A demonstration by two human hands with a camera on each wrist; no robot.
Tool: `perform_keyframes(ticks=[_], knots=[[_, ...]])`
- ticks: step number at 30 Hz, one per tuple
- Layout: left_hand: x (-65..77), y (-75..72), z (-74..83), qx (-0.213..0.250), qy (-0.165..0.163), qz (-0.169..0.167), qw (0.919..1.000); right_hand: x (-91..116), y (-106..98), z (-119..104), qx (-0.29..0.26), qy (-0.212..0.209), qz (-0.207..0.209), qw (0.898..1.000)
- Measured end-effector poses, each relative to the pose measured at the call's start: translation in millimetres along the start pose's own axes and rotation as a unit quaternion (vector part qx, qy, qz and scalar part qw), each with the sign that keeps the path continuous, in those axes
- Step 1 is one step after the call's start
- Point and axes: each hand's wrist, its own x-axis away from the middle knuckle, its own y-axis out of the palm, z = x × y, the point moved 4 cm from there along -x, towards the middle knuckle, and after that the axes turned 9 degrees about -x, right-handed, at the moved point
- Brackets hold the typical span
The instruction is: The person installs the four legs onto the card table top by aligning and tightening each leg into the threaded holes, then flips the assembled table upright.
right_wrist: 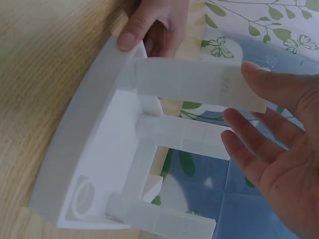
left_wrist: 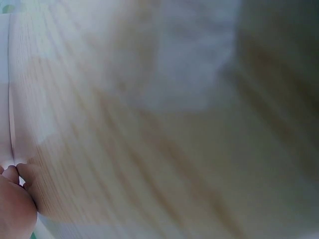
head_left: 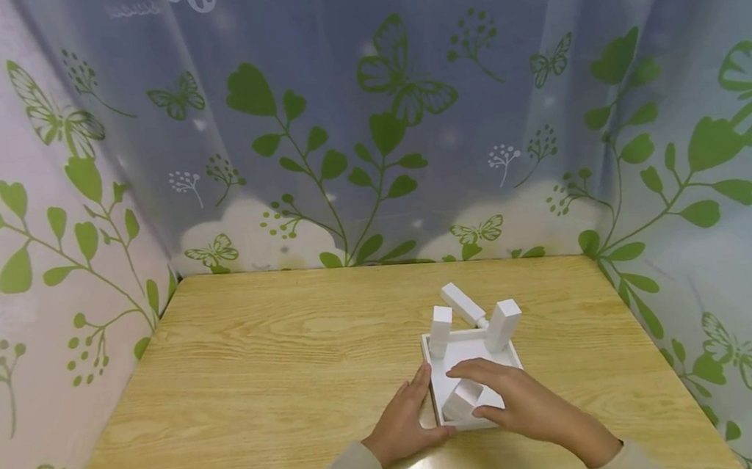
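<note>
A white, shallow square base [head_left: 477, 424] with a raised rim lies on the table. White square legs stand at three of its corners: a far-left leg [head_left: 441, 329], a far-right leg [head_left: 504, 324] and a near-left leg [right_wrist: 194, 82], which tilts slightly. My left hand [head_left: 404, 420] grips the base by its near-left corner, thumb along the front and fingers along the left side. Around the upper end of the near-left leg curl the thumb and fingers of my right hand [head_left: 528, 403]. The left wrist view is mostly blurred wood grain.
One more white leg [head_left: 463, 305], with a narrow peg end, lies on the table just behind the base. A round socket [right_wrist: 83, 198] shows in a corner of the base. The wooden table [head_left: 260, 369] is enclosed by leaf-and-butterfly printed curtains [head_left: 340, 119] at the back and sides.
</note>
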Motion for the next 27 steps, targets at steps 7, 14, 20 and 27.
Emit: perform_keyframes(ticks=[7,14,20,27], knots=[[-0.6,3.3,-1.3,0.004,-0.001,-0.006,1.0,-5,-5,0,-0.004,-0.038,-0.018,0.999],[-0.2,3.3,-0.8,0.002,0.003,0.002,1.0,-9,-3,0,-0.005,-0.023,-0.008,1.0],[-0.2,3.3,-1.1,-0.008,0.005,0.005,0.9999,-9,1,1,0.031,0.02,0.035,0.999],[0.3,2.2,-1.5,-0.006,0.002,0.006,1.0,-11,6,0,0.065,0.05,0.075,0.994]])
